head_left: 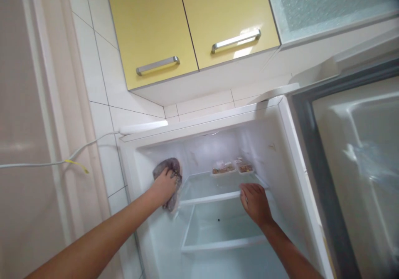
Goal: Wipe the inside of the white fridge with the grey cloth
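An open white fridge [286, 129] stands before me. My left hand [164, 185] presses a grey cloth [170, 167] against the fridge's inner left wall, fingers closed over the cloth. My right hand [254, 202] rests on the front edge of the upper glass shelf [212, 197], fingers curled over the rim. Two small trays of food [232, 167] sit at the back of that shelf. A lower glass shelf [222, 241] lies below, bare.
The fridge door [358, 154] hangs open at the right. Yellow wall cupboards [193, 25] with metal handles hang above. A white cable [56, 160] with a yellow tag runs along the tiled wall at the left.
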Demonstrator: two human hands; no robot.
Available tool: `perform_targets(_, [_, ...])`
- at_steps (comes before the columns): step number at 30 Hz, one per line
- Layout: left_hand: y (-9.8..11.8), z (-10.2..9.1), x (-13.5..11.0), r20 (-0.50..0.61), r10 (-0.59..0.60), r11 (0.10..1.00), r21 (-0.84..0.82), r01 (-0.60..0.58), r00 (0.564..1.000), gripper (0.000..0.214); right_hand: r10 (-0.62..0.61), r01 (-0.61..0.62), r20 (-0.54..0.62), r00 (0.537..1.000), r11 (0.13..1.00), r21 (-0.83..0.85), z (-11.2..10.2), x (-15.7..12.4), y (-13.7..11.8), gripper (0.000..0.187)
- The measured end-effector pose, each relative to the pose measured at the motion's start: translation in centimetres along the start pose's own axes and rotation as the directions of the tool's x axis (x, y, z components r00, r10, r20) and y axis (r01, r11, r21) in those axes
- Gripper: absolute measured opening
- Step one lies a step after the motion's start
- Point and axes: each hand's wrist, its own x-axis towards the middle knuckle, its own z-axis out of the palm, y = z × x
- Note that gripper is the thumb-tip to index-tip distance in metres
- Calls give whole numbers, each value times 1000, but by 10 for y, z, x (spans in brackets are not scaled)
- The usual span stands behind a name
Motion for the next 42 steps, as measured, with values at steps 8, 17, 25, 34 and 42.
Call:
perform_targets(8, [32, -7, -48, 205, -169, 985, -10, 175, 964, 56, 14, -14, 16, 1000, 1000, 1, -2, 2, -2, 20])
perform_targets(17, [22, 51, 31, 135, -259, 965, -3, 262, 956, 50, 23, -23, -4, 1000, 1000, -1, 1, 0, -1, 21])
perform_targets(25, [12, 101, 109, 62, -311, 947, -58, 315, 948, 35, 19, -17, -67, 998, 999, 36, 6, -1, 0, 22])
perform_targets(34, [6, 146, 169, 46, -351, 928, -114, 354, 935, 31, 40, -35, -116, 992, 998, 50, 12, -2, 2, 24])
perform_targets(42, [10, 142, 178, 72, -372, 920, -101, 378, 926, 37, 31, -31, -124, 992, 1000, 5, 11, -1, -1, 26])
